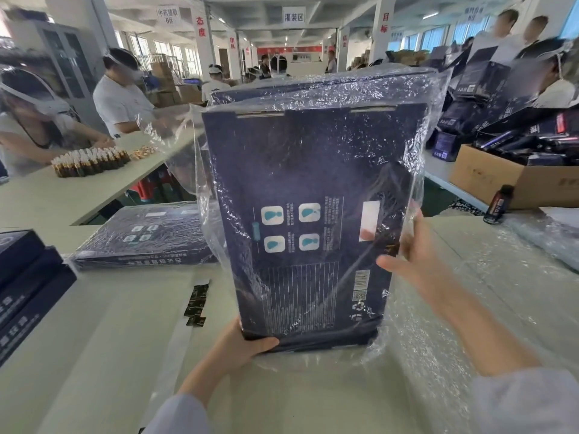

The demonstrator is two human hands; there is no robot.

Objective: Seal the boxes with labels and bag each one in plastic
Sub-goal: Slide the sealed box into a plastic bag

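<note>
Head view: bagging step, box (313,183) upright over the table (125,339), nearly all inside the plastic bag (175,145), your left hand (247,343) gripping its lower corner, right hand (413,258) pinching film against its right edge, hands apart; next, I'd judge, draw the film over the bottom end and lay it flat.

- Bagged box (313,214) held upright mid-table, blocks the centre; left hand (241,341) grips its bottom corner, right hand (413,255) its right edge.
- Left: bare tabletop (125,355), only black label strips (197,303) there.
- Further left: flat bagged box (147,236), stacked dark boxes (28,277).
- Right: plastic bag heap (501,277) covers the surface; small bottle (498,203) and cardboard carton (513,180) behind.
</note>
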